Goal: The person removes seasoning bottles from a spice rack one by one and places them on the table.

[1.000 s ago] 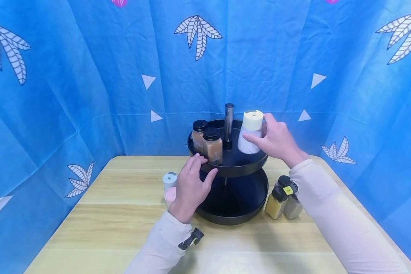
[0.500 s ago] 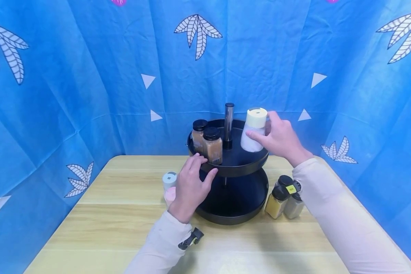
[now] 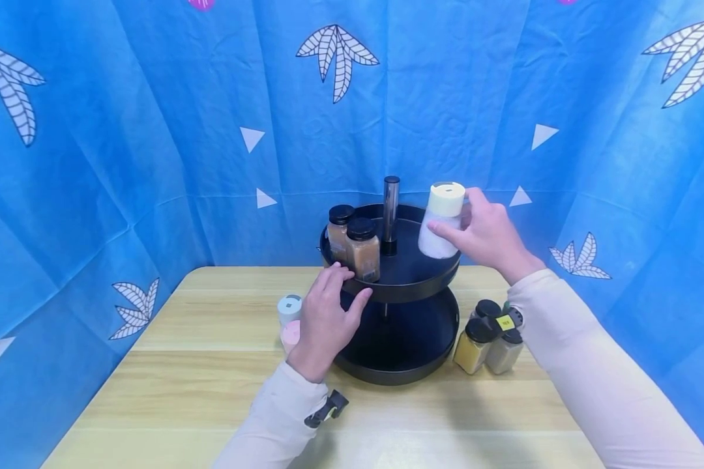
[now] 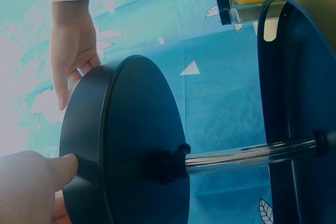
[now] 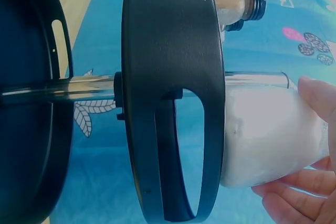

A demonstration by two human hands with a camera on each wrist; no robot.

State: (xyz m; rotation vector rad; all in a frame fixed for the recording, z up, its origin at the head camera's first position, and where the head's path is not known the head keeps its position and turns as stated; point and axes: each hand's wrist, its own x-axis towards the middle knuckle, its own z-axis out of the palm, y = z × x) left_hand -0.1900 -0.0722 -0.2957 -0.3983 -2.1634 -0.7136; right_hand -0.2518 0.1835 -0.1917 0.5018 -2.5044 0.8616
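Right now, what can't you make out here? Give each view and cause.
Head: lower part of the pink-capped bottle, behind the left hand.
Head: part of the rear brown jar, behind the front jar.
Head: print on the wrist tag, too small.
Right wrist: upper end of the white bottle, hidden by right hand and picture edge.

A stand (image 3: 387, 378) sits on the desk (image 3: 199, 391), its upper tray (image 3: 407, 270) above the lower tray (image 3: 399, 335), the post (image 3: 390, 208) rising between and through them. Left of the post, two jars (image 3: 364, 258) stand on the upper tray — one before the other. Right of it is a bottle (image 3: 440, 234) in the right hand (image 3: 493, 236) — contact with the tray unclear. The left hand (image 3: 327, 319) touches the front-left rim; two shakers (image 3: 290, 311) lie beyond its left side. Right of the stand, several containers (image 3: 471, 355) cluster on the desk. Behind everything hangs a curtain (image 3: 352, 143).
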